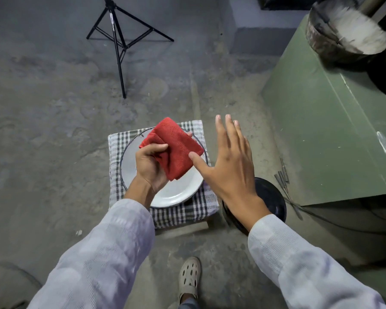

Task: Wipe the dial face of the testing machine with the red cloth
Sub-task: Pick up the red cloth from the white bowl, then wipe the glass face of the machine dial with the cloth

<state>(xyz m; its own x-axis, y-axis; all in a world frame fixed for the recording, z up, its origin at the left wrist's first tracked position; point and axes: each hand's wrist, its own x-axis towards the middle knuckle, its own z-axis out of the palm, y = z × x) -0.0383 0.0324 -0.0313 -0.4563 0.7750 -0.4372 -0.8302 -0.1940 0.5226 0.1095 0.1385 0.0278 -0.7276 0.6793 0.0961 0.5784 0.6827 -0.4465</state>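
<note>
Red cloth held folded above a white plate, testing machine off to the right.

Nearest, a pale perforated shoe (pixel 189 278) on bare concrete floor (pixel 54 130) between two light sleeves. Left hand (pixel 151 165) pinching the folded red cloth (pixel 175 148), thumb on top, fingers underneath. Right hand (pixel 230 166) flat and spread, thumb tip just touching the cloth's lower edge. Beneath, white plate (pixel 178 192) on a checked towel (pixel 187 214) (black round stool (pixel 272 197) beside it). Farther right, green testing machine (pixel 321 130); its dial (pixel 352 30) blurred at top right. Farthest, black tripod (pixel 118 39).
</note>
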